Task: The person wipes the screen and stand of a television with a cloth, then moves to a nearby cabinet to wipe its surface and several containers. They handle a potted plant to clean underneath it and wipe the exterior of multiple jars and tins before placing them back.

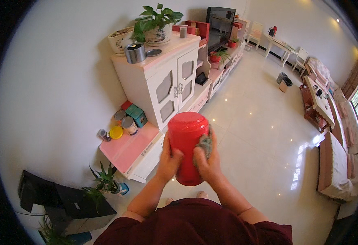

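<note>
A red lidded canister (186, 137) is held up in front of me, above the tiled floor. My left hand (169, 159) grips its left side, thumb across the front. Against its right side my right hand (211, 160) presses a crumpled grey-green cloth (205, 145), the thumb lying over the cloth. Some of the cloth is hidden behind the fingers. To the left of the canister is a low pink-topped cabinet (133, 147). On that cabinet stand a yellow-lidded container (116, 132), a labelled tin (129, 126), a teal box (137, 115) and a small dark jar (104, 135).
A taller white cabinet (166, 82) carries potted plants, an open metal tin (135, 52) and a round dark lid (154, 52). Dark equipment (75, 199) and a potted plant (105, 180) stand at lower left. A sofa (335, 171) and coffee table (318, 98) line the right.
</note>
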The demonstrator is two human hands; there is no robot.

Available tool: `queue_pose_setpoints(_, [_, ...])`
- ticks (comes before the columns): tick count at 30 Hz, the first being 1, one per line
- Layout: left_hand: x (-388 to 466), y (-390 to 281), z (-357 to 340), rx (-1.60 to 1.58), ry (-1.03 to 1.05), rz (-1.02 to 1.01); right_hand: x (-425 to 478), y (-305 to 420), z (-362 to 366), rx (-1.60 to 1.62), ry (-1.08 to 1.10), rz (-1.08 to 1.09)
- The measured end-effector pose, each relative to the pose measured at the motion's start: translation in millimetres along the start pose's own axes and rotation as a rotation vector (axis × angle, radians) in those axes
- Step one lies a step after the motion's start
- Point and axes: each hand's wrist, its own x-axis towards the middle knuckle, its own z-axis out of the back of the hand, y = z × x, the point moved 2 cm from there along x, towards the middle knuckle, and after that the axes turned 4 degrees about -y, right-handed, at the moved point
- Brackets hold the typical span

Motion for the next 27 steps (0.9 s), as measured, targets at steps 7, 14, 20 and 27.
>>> queue_pose_setpoints(7, [13.5,10.7,-16.7,-0.416,0.120,0.240,-26.0,5.2,18.5,-0.491,0.160,0.339])
queue_pose_setpoints(14, [3.5,38.3,-45.8,-0.596,0.218,0.339,0.1,-20.1,54.0,-0.011,0.109,0.066])
queue_pose_setpoints(20, [-0.2,74.0,-73.4,-0.533,0.286,0.361,41.8,-9.7,96.1,0.289,0.121,-0.273])
queue_pose_setpoints(27, [9.1,39.5,-133.8,-0.157,0.148,0.148,42.8,-39.1,136.6,0.133,-0.106,-0.118])
